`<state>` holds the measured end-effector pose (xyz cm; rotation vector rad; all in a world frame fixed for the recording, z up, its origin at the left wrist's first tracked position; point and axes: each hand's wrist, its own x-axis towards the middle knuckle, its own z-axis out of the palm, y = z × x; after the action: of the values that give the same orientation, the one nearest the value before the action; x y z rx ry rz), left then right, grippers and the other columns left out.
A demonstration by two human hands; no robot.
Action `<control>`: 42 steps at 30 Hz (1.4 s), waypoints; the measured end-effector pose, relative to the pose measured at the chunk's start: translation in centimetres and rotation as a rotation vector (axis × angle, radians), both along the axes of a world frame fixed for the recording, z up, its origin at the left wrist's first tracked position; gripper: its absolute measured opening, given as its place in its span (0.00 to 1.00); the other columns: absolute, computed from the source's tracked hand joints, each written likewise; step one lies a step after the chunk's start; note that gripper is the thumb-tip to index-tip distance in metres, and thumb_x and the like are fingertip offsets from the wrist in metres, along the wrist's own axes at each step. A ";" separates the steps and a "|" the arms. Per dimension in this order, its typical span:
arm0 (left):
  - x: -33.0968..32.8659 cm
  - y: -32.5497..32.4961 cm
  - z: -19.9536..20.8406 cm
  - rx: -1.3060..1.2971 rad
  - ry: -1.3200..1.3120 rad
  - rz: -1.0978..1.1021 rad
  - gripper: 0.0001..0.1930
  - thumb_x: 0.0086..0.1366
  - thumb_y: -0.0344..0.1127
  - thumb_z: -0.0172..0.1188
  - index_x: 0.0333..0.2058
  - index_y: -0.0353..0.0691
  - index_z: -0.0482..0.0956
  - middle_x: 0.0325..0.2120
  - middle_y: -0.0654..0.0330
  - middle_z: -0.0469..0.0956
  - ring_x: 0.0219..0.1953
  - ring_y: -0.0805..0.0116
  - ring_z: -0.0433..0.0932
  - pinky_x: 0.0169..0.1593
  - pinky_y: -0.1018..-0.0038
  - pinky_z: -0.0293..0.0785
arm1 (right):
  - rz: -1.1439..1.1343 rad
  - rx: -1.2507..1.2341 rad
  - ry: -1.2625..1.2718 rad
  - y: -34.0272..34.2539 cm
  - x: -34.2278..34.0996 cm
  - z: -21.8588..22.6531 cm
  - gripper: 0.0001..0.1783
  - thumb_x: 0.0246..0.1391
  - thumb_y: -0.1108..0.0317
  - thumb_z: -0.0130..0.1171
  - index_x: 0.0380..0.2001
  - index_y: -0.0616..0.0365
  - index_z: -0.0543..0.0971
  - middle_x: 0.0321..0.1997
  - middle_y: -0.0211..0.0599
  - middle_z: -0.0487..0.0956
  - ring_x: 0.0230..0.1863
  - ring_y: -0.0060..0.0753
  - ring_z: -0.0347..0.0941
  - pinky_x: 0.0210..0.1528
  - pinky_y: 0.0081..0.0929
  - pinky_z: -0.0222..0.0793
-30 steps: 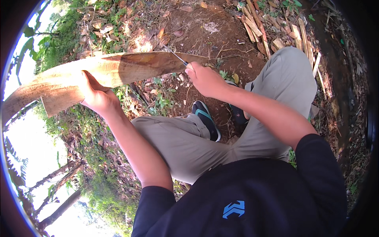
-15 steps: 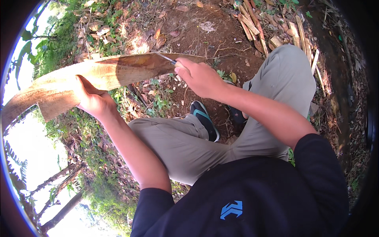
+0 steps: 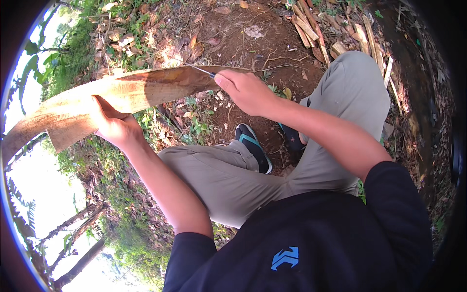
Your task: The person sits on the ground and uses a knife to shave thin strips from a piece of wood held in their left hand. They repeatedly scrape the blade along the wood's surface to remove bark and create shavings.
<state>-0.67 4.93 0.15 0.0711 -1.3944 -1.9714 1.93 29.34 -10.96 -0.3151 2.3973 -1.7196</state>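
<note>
Brown plank (image 3: 165,83); knife (image 3: 199,69) at edge, open soil (image 3: 231,41) beyond.

Split wood sticks (image 3: 306,28), brown soil (image 3: 233,46), leaves (image 3: 254,32)

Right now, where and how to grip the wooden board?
Probably take the wooden board by its near edge, left of middle, from the person's side, as the left hand does: it's long and flat, with the bladed tool over its right part.
</note>
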 end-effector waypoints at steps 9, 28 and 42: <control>-0.3 -0.1 -0.1 -0.004 0.016 0.007 0.17 0.65 0.30 0.59 0.52 0.36 0.71 0.48 0.58 0.76 0.49 0.71 0.75 0.56 0.72 0.72 | -0.014 0.103 -0.080 0.2 0.2 -0.9 0.23 0.66 0.50 0.39 0.45 0.57 0.74 0.25 0.47 0.76 0.32 0.53 0.75 0.37 0.45 0.66; -0.3 0.4 0.1 0.000 -0.019 0.061 0.17 0.66 0.32 0.57 0.53 0.35 0.71 0.49 0.59 0.75 0.52 0.72 0.73 0.58 0.71 0.69 | -0.006 0.308 -0.061 0.7 0.5 0.9 0.22 0.66 0.51 0.35 0.41 0.56 0.74 0.29 0.52 0.80 0.35 0.62 0.76 0.40 0.56 0.68; -0.5 0.0 -0.1 -0.034 0.028 -0.020 0.20 0.63 0.30 0.61 0.53 0.36 0.70 0.46 0.58 0.75 0.49 0.70 0.74 0.56 0.70 0.71 | -0.006 0.300 -0.162 0.3 -0.3 -0.7 0.22 0.64 0.54 0.39 0.41 0.63 0.73 0.32 0.59 0.79 0.38 0.63 0.75 0.43 0.55 0.67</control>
<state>-1.22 4.96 0.04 0.0143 -1.4149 -1.9575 1.63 29.66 -11.62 -0.1207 2.4866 -1.3038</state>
